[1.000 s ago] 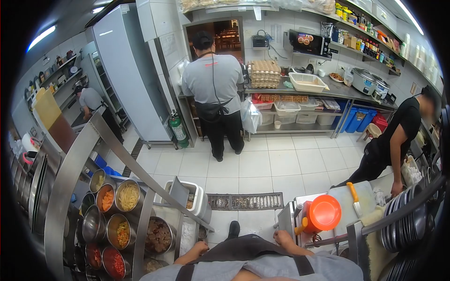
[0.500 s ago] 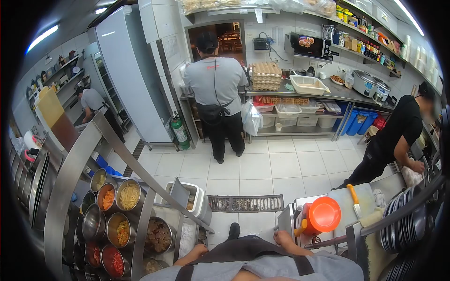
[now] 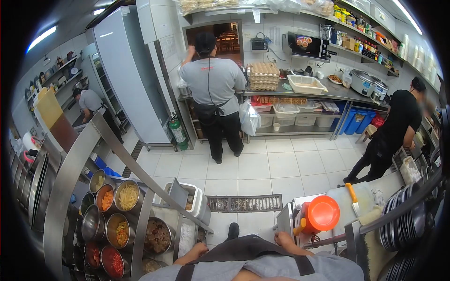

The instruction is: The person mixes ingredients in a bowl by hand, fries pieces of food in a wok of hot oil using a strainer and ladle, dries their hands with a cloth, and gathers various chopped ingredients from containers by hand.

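Observation:
My left hand [image 3: 199,249] hangs low at my side, next to the edge of the prep station, its fingers curled in with nothing seen in them. At the other side, my right hand [image 3: 283,239] is also closed, by the corner of the steel counter; I see nothing in it. Closest to it are an orange-yellow handle [image 3: 300,227] and an orange round-topped container [image 3: 323,213]. A knife with an orange handle [image 3: 351,193] lies on a pale cutting board [image 3: 340,199]. Left of my left hand is a steel pot of brown meat pieces [image 3: 158,235].
Steel containers of shredded yellow food [image 3: 128,195] and chopped red pieces [image 3: 112,261] stand behind a slanted metal bar [image 3: 136,168]. A person in grey [image 3: 212,86] faces the pass window. A person in black [image 3: 398,122] leans at right. A floor drain [image 3: 244,203] lies ahead.
The person in grey at the window has raised the left arm to the window frame. The person in black has straightened somewhat and shifted, uncovering a white container. My hands stay nearly still.

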A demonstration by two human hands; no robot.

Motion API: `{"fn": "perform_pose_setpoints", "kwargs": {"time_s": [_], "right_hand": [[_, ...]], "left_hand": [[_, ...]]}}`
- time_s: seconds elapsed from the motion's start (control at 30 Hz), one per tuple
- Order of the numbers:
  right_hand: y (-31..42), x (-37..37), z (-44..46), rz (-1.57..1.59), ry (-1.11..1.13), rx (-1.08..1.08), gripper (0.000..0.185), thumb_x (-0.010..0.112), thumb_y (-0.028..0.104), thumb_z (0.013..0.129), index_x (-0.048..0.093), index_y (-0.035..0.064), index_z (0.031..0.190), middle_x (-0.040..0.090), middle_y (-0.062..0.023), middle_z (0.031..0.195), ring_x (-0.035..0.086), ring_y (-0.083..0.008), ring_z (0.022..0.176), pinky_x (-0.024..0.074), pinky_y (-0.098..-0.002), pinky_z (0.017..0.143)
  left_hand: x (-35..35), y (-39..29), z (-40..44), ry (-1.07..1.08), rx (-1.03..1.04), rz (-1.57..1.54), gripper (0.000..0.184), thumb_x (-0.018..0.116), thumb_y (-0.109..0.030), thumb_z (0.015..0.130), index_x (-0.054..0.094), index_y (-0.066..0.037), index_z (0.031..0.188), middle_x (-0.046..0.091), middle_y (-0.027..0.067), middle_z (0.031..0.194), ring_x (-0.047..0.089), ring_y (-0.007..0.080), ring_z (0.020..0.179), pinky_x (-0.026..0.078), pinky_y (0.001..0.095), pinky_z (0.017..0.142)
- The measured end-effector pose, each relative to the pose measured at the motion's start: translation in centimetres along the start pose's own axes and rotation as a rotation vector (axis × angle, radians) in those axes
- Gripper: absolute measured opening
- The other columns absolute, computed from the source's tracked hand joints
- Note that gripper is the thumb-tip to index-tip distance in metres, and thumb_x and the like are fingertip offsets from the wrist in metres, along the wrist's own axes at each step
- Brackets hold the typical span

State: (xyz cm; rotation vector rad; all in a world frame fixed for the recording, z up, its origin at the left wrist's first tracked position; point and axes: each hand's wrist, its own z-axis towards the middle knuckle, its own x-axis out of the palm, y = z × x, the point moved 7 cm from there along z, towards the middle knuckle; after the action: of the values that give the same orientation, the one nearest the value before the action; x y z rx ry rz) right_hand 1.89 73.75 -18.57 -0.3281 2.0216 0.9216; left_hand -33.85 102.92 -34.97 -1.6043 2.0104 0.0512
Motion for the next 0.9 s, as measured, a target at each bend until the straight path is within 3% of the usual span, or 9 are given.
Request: {"fn": "perform_pose_setpoints", "kwargs": {"time_s": [0.1,0.2,0.3,0.53,0.7,0.9], "right_hand": [[-0.2,0.2,0.3,-0.001,0.061,0.056,0.019,0.052,0.017,0.076,0.065,0.0051,0.083,0.061,-0.0218,0.079,0.060,-0.0383,0.078,0.0461,-0.0435,0.070],[-0.3,0.3,0.4,0.026,0.057,0.065,0.019,0.052,0.018,0.077,0.064,0.0057,0.085,0.061,-0.0212,0.080,0.060,-0.0377,0.079,0.0459,-0.0428,0.069],[0.4,-0.5,-0.1,0.060,0.052,0.066,0.021,0.053,0.020,0.078,0.064,0.0056,0.086,0.061,-0.0213,0.082,0.059,-0.0382,0.082,0.0458,-0.0438,0.072],[0.4,-0.7,-0.3,0.054,0.033,0.055,0.023,0.052,0.022,0.079,0.065,0.0058,0.088,0.062,-0.0212,0.085,0.059,-0.0391,0.085,0.0454,-0.0452,0.077],[0.1,-0.2,0.0,0.050,0.019,0.019,0.022,0.052,0.020,0.079,0.065,0.0043,0.087,0.062,-0.0213,0.083,0.059,-0.0386,0.083,0.0458,-0.0440,0.075],[-0.1,0.0,0.0,0.073,-0.026,0.008,0.021,0.052,0.018,0.077,0.065,0.0034,0.085,0.062,-0.0217,0.081,0.060,-0.0388,0.081,0.0460,-0.0439,0.074]], "left_hand": [[-0.5,-0.7,0.7,-0.123,0.171,0.249,0.030,0.060,-0.027,0.072,0.067,-0.008,0.094,0.066,0.0124,0.090,0.065,0.0286,0.080,0.052,0.0372,0.070],[0.3,-0.6,1.9,-0.101,0.261,0.352,0.030,0.060,-0.027,0.070,0.067,-0.009,0.093,0.065,0.0115,0.095,0.063,0.0294,0.087,0.050,0.0368,0.076],[0.0,-0.5,1.0,-0.089,0.184,0.265,0.030,0.060,-0.028,0.070,0.068,-0.009,0.092,0.065,0.0107,0.095,0.063,0.0292,0.086,0.050,0.0371,0.076],[1.1,0.0,2.2,-0.109,0.247,0.347,0.031,0.061,-0.028,0.067,0.068,-0.010,0.090,0.065,0.0098,0.093,0.062,0.0282,0.086,0.049,0.0368,0.077],[0.7,-0.1,-1.0,-0.026,-0.061,-0.096,0.026,0.059,-0.021,0.070,0.068,-0.008,0.091,0.066,0.0116,0.080,0.065,0.0269,0.068,0.053,0.0392,0.060],[0.5,-0.5,-0.8,-0.037,-0.031,-0.083,0.023,0.060,-0.021,0.071,0.067,-0.007,0.088,0.065,0.0109,0.073,0.064,0.0249,0.060,0.053,0.0372,0.053]]}}
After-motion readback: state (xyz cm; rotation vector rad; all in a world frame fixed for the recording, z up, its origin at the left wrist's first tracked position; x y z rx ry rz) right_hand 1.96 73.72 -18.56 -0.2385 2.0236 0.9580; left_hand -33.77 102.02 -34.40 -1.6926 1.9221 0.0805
